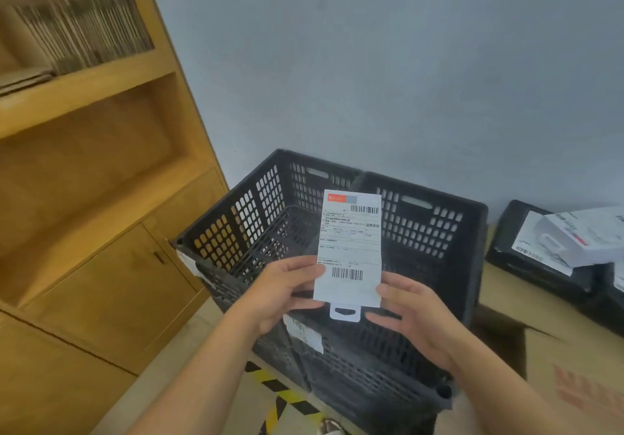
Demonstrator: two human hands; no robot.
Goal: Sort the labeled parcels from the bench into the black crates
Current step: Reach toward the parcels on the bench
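Thumb and fingers of the left hand [285,291] pinch the lower left edge of a flat white parcel [349,242]. The thumb lies on the front beside the lower barcode. The fingers behind are hidden by the parcel, so how they lie cannot be told. The right hand [417,320] is at the lower right corner: its thumb tip touches the parcel's edge, and its fingers are loosely spread below the bottom edge, curled round nothing.

The parcel is held upright in the air, above and in front of two black perforated plastic crates [425,232] that stand side by side against a pale grey-blue wall [422,63]. A printed shipping label covers its face, with an orange patch at the top and two barcodes; the small text is too blurred to read. A white hang tab [344,313] sticks out of its bottom edge.

The crates' floors are mostly hidden behind the parcel and hands. Below them is more black mesh with a white paper tag [305,333] on it; whether that is a second tier of crates cannot be told.

At the right, a brown cardboard box [567,350] is cut off by the frame. Black wrapped parcels [506,232] with white labels and a white carton [587,235] lie on it, also cut off. At the left stands a tan wooden shelf unit [101,103] holding a blurred stack of flattened cardboard [84,33]. Yellow-and-black striped tape [280,397] marks the floor between the forearms.
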